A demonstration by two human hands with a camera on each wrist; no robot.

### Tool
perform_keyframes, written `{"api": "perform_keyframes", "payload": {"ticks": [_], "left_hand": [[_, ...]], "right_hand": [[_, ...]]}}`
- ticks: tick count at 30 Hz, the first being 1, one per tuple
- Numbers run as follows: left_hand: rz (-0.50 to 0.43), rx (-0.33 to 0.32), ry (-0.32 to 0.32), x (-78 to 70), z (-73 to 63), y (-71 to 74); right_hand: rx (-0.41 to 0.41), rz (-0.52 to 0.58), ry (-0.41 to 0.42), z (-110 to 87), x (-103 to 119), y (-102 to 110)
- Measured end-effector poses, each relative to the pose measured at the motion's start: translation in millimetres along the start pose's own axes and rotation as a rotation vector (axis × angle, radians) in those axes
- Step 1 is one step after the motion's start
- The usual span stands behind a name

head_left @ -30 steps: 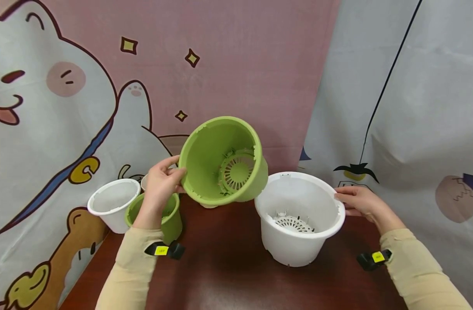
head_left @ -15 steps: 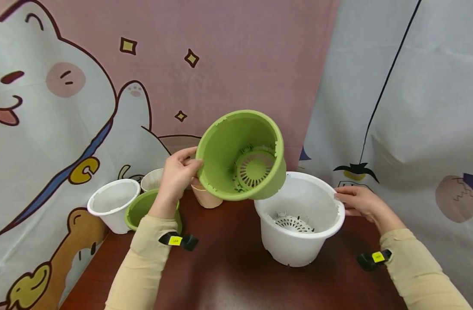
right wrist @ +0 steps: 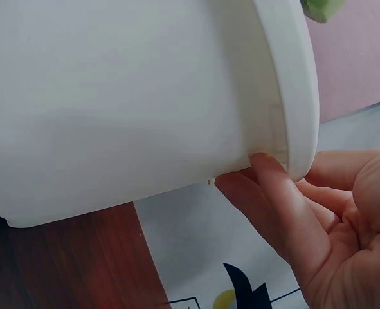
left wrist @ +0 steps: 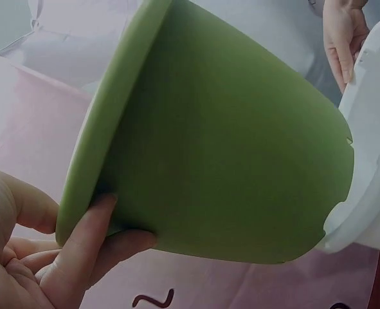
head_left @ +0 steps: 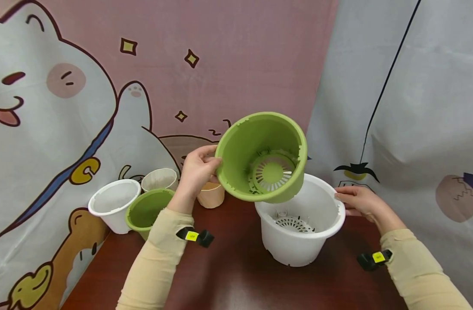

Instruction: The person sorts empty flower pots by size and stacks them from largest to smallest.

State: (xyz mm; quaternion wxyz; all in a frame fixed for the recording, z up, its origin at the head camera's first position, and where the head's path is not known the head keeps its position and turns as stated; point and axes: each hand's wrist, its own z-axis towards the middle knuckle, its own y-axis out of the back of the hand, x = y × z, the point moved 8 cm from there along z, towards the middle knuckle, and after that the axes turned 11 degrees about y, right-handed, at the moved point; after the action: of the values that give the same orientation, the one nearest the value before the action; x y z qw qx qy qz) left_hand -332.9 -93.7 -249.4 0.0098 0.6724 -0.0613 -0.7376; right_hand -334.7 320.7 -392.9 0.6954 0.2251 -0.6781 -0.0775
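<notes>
While the smooth, dark red bench [head_left: 236, 280] lies below, you have the wide white pot [head_left: 294, 247], mouth upward, and over its left side the green pot [head_left: 249, 148], raised and tipped toward you, its base by the white rim. Both look like thin moulded plastic, so expect them light, stiff and slightly slippery; the thickened rim seems the surest hold. Their smooth walls taper to slotted bottoms. Your right hand [head_left: 358, 201] pinches the white rim's right side between bent fingers and thumb; your left hand [head_left: 197, 170] likewise pinches the green rim's left side.
</notes>
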Motion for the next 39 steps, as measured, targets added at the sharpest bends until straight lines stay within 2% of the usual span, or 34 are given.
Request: {"api": "perform_keyframes", "payload": {"ticks": [10,19,30,39], "left_hand": [[0.052,0.02,0.026,6.2,6.7,-29.2],[-0.008,0.082,0.08,21.4,6.4,-50.1],[0.044,0.126,0.082,34.3,8.3,-69.1],[0.077,0.136,0.141,44.6,14.2,-82.0]], "right_hand": [[0.01,0.017,0.002,0.9,-2.1,0.4],[0.015,0.038,0.017,0.2,-0.5,-1.7],[0.017,0.046,0.01,0.5,-1.0,-1.9],[0.014,0.052,0.015,0.3,0.0,-0.9]]}}
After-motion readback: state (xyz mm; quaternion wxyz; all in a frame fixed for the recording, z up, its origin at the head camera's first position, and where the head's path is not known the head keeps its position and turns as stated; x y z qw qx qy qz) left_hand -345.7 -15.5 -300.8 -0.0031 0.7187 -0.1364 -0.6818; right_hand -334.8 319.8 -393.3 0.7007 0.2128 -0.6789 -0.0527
